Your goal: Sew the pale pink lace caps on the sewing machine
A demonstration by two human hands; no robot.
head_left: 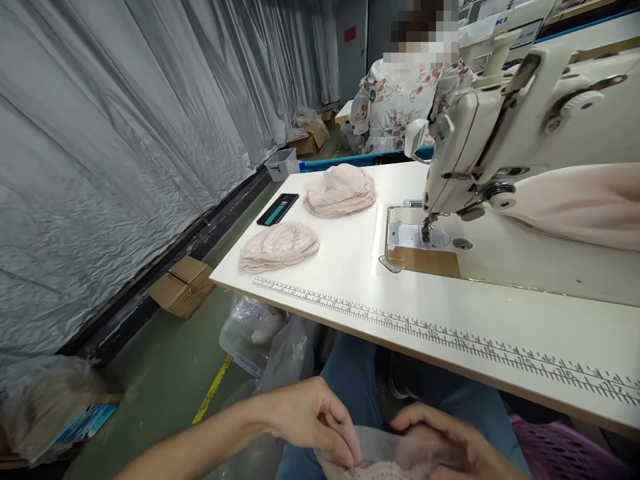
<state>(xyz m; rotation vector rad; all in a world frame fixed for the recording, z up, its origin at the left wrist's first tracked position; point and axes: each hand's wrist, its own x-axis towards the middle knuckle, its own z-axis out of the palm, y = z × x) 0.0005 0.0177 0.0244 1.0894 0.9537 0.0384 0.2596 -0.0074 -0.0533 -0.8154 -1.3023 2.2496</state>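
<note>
Over my lap, my left hand (pixel 325 423) pinches the edge of a sheer pale pink lace piece (pixel 385 460). My right hand (pixel 450 437) grips the same piece from the other side, its thumb and fingers around the fabric. The lower part of the piece runs out of view at the bottom. On the white table lie a stack of pale pink lace pieces (pixel 280 247) and, behind it, a stack of pale pink cup-shaped pieces (pixel 341 191). Neither hand touches these stacks.
A sewing machine (pixel 467 147) stands on the white table (pixel 345 267), pink fabric (pixel 585 203) beneath its arm. A phone (pixel 279 209) lies near the left edge. Cardboard box (pixel 183 287), plastic bin (pixel 250 333) and purple basket (pixel 565 450) are lower down. A person (pixel 400 100) sits beyond.
</note>
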